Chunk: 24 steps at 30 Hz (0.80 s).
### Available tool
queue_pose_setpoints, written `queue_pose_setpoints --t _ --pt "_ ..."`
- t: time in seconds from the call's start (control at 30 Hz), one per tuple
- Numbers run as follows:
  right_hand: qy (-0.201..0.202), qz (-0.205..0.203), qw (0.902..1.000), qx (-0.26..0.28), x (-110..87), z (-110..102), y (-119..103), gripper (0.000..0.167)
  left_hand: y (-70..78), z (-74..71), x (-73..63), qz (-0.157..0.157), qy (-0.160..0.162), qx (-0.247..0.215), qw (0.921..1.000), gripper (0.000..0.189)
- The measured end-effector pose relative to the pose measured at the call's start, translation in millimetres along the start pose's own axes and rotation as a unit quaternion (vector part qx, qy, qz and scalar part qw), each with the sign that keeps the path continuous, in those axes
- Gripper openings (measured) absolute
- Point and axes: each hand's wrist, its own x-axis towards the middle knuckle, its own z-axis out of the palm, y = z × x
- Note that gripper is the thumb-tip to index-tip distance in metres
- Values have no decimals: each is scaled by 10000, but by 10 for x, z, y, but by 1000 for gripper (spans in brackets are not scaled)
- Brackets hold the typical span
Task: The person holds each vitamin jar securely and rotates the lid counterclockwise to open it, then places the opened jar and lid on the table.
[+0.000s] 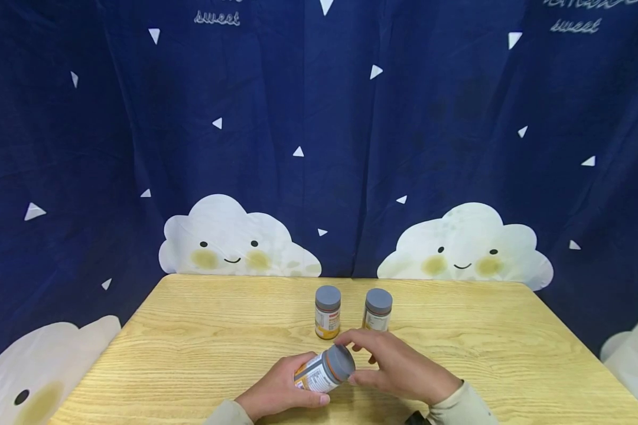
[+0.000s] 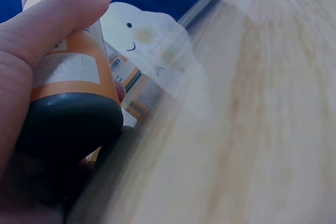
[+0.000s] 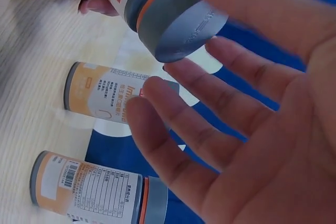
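Note:
My left hand [image 1: 280,388] holds a supplement bottle [image 1: 316,374] with a grey lid [image 1: 341,362]. The bottle is tilted, its lid pointing up and to the right. In the left wrist view the thumb lies across the orange and white label of that bottle [image 2: 73,69], and its dark base shows below. My right hand [image 1: 399,367] is at the lid, thumb and fingers spread around it. The right wrist view shows these fingers [image 3: 194,98] loosely bent and apart; whether the blurred thumb touches the lid I cannot tell.
Two similar bottles stand upright beyond the hands, one left [image 1: 327,319] and one right [image 1: 377,310], the latter partly hidden by my right hand. All are on a light wooden table [image 1: 202,330]. A dark blue curtain [image 1: 340,118] with clouds hangs behind its far edge.

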Motion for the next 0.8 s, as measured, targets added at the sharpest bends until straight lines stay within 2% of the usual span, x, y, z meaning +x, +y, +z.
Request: queue_pose_setpoints --t 0.27,0.47,0.6,0.8 --pt "537 513 9970 -228 12 64 -19 44 -25 5 4 54 -44 -23 10000 32" --pt "1019 941 9881 -670 56 125 -26 40 -30 7 7 48 -16 9 10000 33" --pt "1151 967 9858 -748 72 162 -27 36 -26 6 8 12 -19 -6 10000 33" --pt "1142 742 9895 -486 88 175 -21 31 -23 5 4 40 -6 36 10000 33"
